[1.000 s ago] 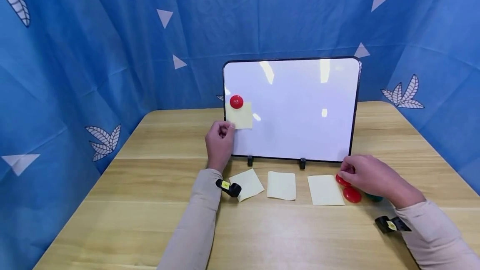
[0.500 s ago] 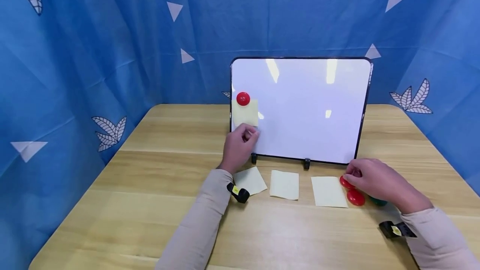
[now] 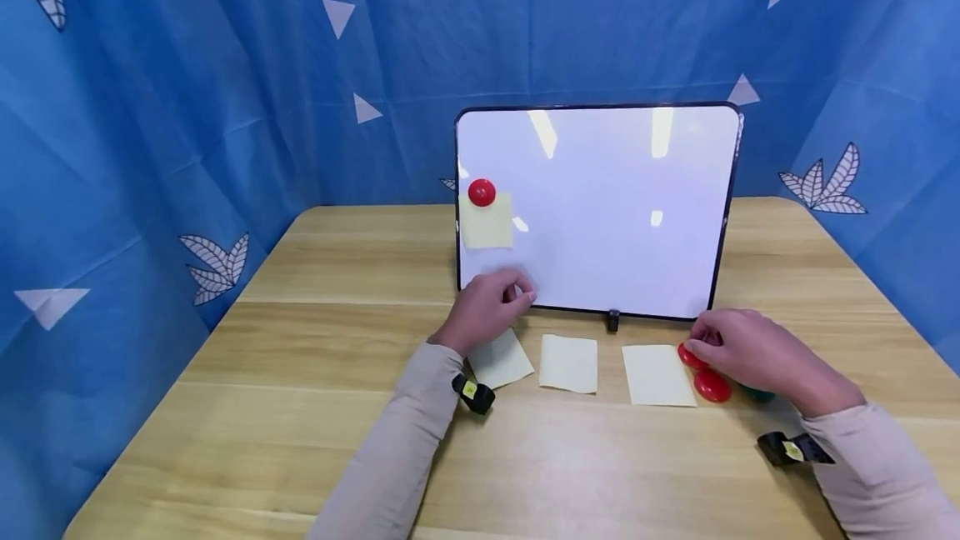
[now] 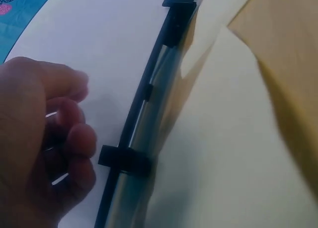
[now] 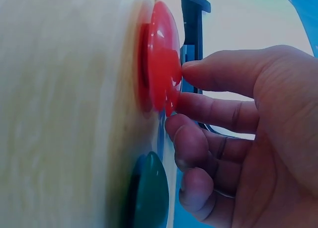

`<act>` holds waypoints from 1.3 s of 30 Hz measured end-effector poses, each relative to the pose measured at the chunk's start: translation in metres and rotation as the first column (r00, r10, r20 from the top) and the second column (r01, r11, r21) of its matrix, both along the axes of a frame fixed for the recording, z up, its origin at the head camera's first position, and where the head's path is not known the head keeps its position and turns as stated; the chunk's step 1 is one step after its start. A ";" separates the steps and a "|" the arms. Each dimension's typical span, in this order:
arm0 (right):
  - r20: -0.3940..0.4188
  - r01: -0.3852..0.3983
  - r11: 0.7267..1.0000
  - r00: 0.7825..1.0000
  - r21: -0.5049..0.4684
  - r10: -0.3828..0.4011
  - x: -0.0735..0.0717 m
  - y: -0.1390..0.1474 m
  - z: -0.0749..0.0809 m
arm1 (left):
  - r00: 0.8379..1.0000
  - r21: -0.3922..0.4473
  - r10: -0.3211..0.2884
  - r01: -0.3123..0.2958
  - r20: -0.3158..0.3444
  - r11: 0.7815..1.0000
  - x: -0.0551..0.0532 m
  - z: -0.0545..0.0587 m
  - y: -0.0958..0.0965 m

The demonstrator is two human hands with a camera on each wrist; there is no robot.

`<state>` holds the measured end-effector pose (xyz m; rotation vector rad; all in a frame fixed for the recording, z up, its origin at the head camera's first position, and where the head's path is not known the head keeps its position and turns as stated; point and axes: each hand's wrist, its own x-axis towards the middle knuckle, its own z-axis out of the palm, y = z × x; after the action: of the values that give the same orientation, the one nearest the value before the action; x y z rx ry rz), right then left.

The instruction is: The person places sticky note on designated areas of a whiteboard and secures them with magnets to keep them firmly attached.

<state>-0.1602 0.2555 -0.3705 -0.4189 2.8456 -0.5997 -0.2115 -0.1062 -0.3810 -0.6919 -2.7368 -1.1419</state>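
At the tips of my right grip (image 3: 752,354) I have the far red disc (image 3: 689,357) pinched, the near red disc (image 3: 712,386) and green disc (image 3: 760,395) just beside; my left grip (image 3: 487,307), fingers loosely curled, hangs before the whiteboard (image 3: 600,211), the yellow note (image 3: 487,226) above it

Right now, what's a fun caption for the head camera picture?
A note on the whiteboard, left hand beneath it, right hand at red discs on the table.

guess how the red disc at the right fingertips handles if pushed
The red disc is likely stiff, given its smooth dome shape. Its glossy surface may be slippery. Lying low and wide, it would probably slide rather than roll.
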 end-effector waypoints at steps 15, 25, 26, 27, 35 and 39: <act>0.013 -0.006 1.000 1.000 -0.003 0.006 0.007 0.005 -0.015 | 0.998 -0.222 -0.048 0.057 0.046 0.973 0.017 -0.013 0.001; 0.005 -0.008 1.000 1.000 0.003 0.008 0.002 0.007 -0.002 | 0.998 -0.276 -0.017 0.034 0.064 0.961 0.009 0.002 -0.018; 0.004 -0.008 1.000 1.000 0.006 0.008 0.001 0.006 -0.001 | 0.997 -0.275 -0.009 0.029 0.072 0.961 0.008 0.003 -0.021; 0.000 -0.008 1.000 1.000 0.009 0.008 0.001 0.006 0.000 | 0.996 -0.276 0.001 0.022 0.084 0.961 0.006 0.004 -0.024; -0.031 -0.022 1.000 0.999 -0.002 0.022 0.000 0.002 0.003 | 0.978 -0.263 0.051 0.005 0.204 0.965 0.000 0.002 -0.045; -0.022 -0.015 1.000 1.000 -0.008 0.014 0.000 0.002 0.001 | 0.956 -0.209 0.024 0.040 0.292 0.977 -0.001 0.001 -0.049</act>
<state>-0.1604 0.2571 -0.3695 -0.4495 2.8589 -0.6076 -0.2122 -0.1556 -0.3804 -0.5977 -3.1445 -1.0357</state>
